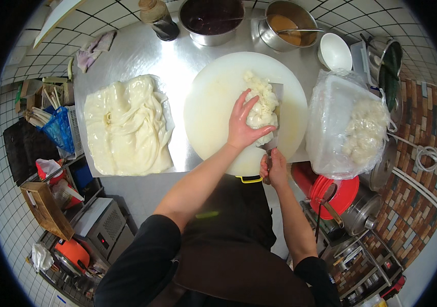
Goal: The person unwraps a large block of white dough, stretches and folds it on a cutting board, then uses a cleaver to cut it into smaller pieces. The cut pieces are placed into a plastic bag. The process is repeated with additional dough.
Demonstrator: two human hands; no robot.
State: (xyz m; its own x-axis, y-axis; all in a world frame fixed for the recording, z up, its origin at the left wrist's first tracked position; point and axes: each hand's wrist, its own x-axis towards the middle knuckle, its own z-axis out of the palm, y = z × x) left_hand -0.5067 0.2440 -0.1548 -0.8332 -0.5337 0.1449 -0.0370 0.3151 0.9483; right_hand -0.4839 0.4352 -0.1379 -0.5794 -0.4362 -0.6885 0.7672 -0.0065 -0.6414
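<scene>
On the round white cutting board lies a heap of pale, cut food, possibly cold noodle strips. My left hand rests against the heap's left side and lower part with fingers and thumb spread. My right hand grips the handle of a cleaver; its broad metal blade lies along and partly under the heap's right side. Glossy, folded pale sheets are stacked left of the board. A plastic-covered white tray with more pale strips inside stands to the right.
Behind the board stand a metal pot of dark liquid, a metal pot of brown sauce, a white bowl and a dark-capped bottle. A cloth lies at the steel table's back left. Red basins sit below right.
</scene>
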